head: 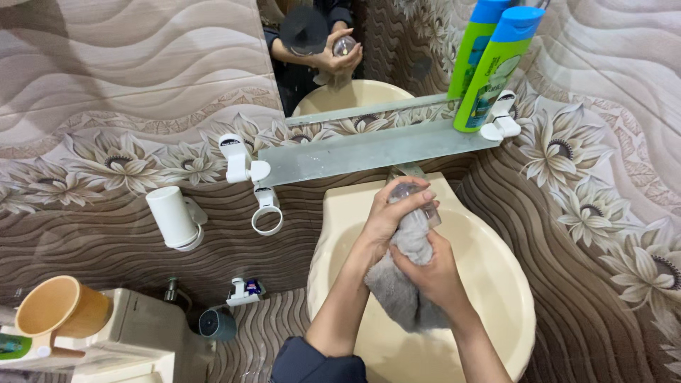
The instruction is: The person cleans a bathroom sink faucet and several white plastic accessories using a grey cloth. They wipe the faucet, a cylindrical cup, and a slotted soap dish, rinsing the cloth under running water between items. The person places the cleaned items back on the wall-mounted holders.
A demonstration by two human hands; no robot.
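Observation:
Over a cream washbasin (496,312), my left hand (394,213) wraps around the top of a clear drinking glass (411,193). My right hand (429,273) presses a grey cloth (401,294) against the lower part of the glass. The cloth covers most of the glass and hangs down below my hands. The mirror (319,50) above shows the same hands and glass reflected.
A frosted glass shelf (355,152) on white brackets carries a green bottle with a blue cap (493,71). On the tiled wall hang a white cup holder (172,216) and a white ring (267,220). A tan plastic mug (60,306) sits on a toilet cistern at lower left.

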